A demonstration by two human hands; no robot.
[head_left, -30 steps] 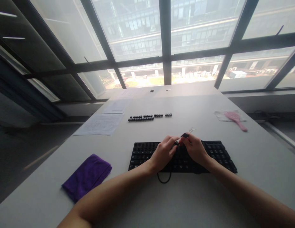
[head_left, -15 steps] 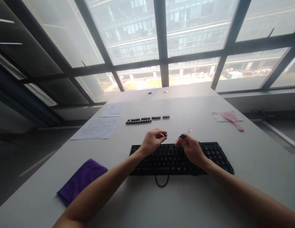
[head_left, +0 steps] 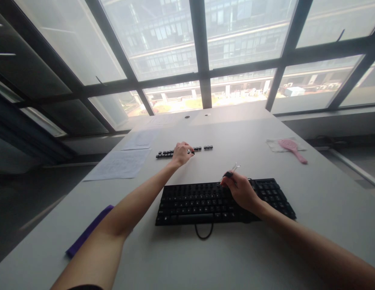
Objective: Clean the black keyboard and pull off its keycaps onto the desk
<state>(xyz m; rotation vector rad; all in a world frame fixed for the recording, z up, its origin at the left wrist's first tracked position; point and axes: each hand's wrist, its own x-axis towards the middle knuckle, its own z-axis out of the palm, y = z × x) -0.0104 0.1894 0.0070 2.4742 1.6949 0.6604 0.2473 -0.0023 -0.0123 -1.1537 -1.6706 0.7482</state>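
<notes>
My left hand (head_left: 181, 154) is over the rows of black keycaps (head_left: 164, 154) on the table, with a keycap (head_left: 191, 152) pinched between thumb and fingers at the right end of the front row. Part of the rows is hidden behind this hand. My right hand (head_left: 237, 187) is closed around a wire keycap puller (head_left: 228, 174) with a black middle, its wire ends sticking out above and below the fingers. That hand rests over the upper right part of a black keyboard (head_left: 190, 207). Along the keyboard's top left, keycaps are off and the bare switch sockets show.
A purple cloth (head_left: 90, 231) lies at left, partly behind my left arm. Printed papers (head_left: 117, 164) lie farther back on the left. A pink hairbrush (head_left: 291, 149) sits on a pale packet at right. The keyboard's cable (head_left: 204, 237) loops out in front. Windows line the far side.
My left hand has moved forward and left from above the keyboard to the keycap rows, carrying the keycap. My right hand stays over the keyboard with the puller. The view has shifted slightly.
</notes>
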